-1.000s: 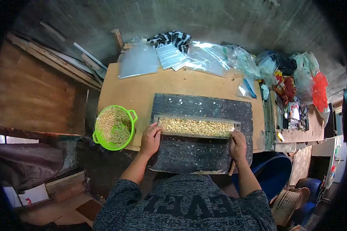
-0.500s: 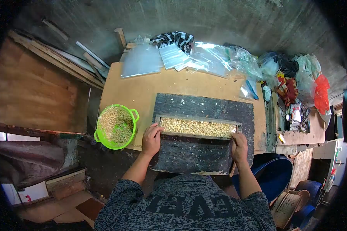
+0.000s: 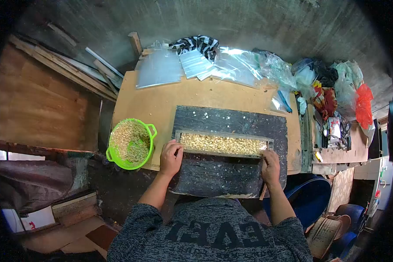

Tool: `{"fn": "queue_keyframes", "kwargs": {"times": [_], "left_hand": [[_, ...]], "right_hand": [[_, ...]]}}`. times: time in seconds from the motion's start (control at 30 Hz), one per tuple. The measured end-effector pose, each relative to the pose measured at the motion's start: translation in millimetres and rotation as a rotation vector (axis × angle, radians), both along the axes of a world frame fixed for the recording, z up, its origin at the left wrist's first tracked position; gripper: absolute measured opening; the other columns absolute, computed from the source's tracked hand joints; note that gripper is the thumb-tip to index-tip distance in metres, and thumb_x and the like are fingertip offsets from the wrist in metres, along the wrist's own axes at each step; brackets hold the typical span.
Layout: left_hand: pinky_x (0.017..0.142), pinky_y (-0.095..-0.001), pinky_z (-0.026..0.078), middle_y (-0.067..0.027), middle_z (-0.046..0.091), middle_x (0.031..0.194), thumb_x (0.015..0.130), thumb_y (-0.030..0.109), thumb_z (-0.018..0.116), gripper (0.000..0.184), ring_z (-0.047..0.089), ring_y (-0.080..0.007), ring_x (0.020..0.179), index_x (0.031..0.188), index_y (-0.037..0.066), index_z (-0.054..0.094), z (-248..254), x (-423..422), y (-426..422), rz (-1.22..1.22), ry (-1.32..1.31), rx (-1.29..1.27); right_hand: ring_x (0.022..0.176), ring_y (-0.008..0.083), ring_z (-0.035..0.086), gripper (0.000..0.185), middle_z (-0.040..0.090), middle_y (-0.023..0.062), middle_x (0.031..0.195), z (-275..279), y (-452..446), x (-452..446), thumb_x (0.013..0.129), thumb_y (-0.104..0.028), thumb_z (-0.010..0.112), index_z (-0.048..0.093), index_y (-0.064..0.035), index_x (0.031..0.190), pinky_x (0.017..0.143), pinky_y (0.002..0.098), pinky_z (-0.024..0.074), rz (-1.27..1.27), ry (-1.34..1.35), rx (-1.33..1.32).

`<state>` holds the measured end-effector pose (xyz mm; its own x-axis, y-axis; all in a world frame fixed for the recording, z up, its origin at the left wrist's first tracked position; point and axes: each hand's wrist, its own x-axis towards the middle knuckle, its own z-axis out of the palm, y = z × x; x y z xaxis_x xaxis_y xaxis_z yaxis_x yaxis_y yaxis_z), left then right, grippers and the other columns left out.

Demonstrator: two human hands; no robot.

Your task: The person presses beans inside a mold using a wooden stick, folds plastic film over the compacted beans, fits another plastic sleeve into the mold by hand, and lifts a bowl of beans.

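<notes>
A narrow rectangular wooden frame [image 3: 222, 154] filled with small pale yellow pieces [image 3: 225, 144], too small to name surely, lies on a dark speckled board [image 3: 218, 174]. My left hand [image 3: 171, 158] is closed on the frame's left end, thumb and fingers at its near corner. At the opposite end my right hand [image 3: 270, 166] grips the near right corner with bent fingers. Below that hand, a thin strip of wood [image 3: 263, 191] shows by the board's edge; whether the palm holds it is hidden. Left of the board stands a bright green basket [image 3: 152, 150] with more pale pieces inside.
The board rests on a tan table [image 3: 157, 100]. Clear plastic sheets [image 3: 161, 67] and plastic bags [image 3: 277, 72] line its back edge. A side bench [image 3: 358, 146] with tools adjoins on the right, above a blue tub [image 3: 308, 196]. Wooden planks [image 3: 63, 65] lean at the left.
Both hands keep their places on the frame's ends. Only a very slight shift of the whole view shows.
</notes>
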<state>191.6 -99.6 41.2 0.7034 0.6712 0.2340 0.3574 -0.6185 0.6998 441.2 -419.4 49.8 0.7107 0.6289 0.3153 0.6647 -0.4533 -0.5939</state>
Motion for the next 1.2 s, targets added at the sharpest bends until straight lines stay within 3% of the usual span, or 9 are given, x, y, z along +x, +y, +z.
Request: {"fn": "queue_keyframes", "kwargs": {"times": [0.57, 0.73, 0.97, 1.2], "left_hand": [[0.091, -0.0441, 0.049, -0.0156, 0.063, 0.109, 0.088, 0.014, 0.069, 0.012, 0.060, -0.0354, 0.106, 0.093, 0.003, 0.067, 0, -3, 13, -0.026, 0.046, -0.040], [0.092, -0.0446, 0.048, -0.0178, 0.062, 0.112, 0.090, 0.015, 0.068, 0.013, 0.060, -0.0362, 0.107, 0.093, 0.002, 0.066, 2, 2, 14, -0.001, 0.070, -0.073], [0.091, -0.0455, 0.048, -0.0192, 0.060, 0.115, 0.091, 0.018, 0.068, 0.018, 0.059, -0.0372, 0.108, 0.090, 0.001, 0.064, -3, 7, 18, 0.046, 0.111, -0.047], [0.090, -0.0474, 0.048, -0.0194, 0.059, 0.115, 0.089, 0.015, 0.068, 0.015, 0.058, -0.0395, 0.106, 0.089, 0.001, 0.062, 1, 17, 16, 0.062, 0.151, 0.005]], "right_hand": [[0.114, 0.0357, 0.063, 0.021, 0.069, 0.0191, 0.113, -4, -7, 10, 0.088, 0.000, 0.068, 0.072, -0.0043, 0.108, 0.097, 0.0402, 0.0507, -0.076, 0.101, -0.106], [0.095, 0.0308, 0.066, 0.020, 0.069, 0.0166, 0.104, 3, -4, 20, 0.089, -0.005, 0.069, 0.071, -0.0034, 0.108, 0.084, 0.0393, 0.0523, -0.086, 0.180, -0.042], [0.096, 0.0358, 0.064, 0.017, 0.070, 0.0172, 0.099, 10, 8, 32, 0.088, -0.009, 0.068, 0.072, -0.0040, 0.104, 0.085, 0.0429, 0.0502, -0.148, 0.285, -0.134], [0.092, 0.0374, 0.062, 0.014, 0.069, 0.0164, 0.095, -2, 16, 38, 0.087, -0.009, 0.068, 0.071, -0.0046, 0.099, 0.082, 0.0453, 0.0494, -0.129, 0.127, -0.143]]}}
